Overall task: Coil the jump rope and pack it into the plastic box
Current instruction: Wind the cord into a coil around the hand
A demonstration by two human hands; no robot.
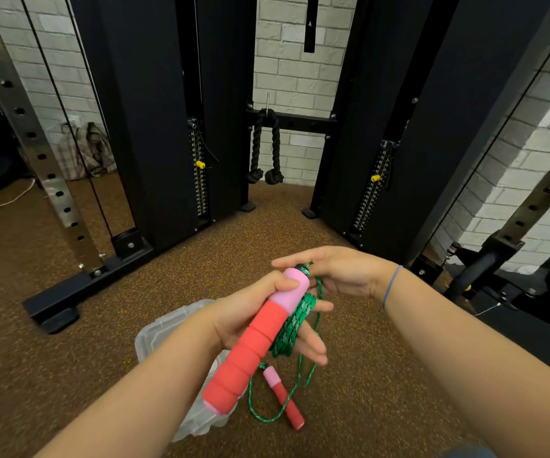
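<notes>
The person is in the middle of the coiling. The left hand [253,312] holds the red and pink foam handle [253,342] of the jump rope together with several turns of the green braided rope [295,328] wound around its fingers. The right hand [336,276] pinches the rope at the top end of this handle, fingers closed on it, as it seems to guide the next turn.

A good part is left: a loose loop of rope hangs down to the brown speckled rubber floor [52,358], where the second red and pink handle [283,398] lies. The clear plastic box [164,328] stands on the floor under the left forearm, just beside this second handle; nothing of the rope is seen inside it.

Around the hands the room is free. The black steel frame of the gym machine [154,127] stands well apart in front.
</notes>
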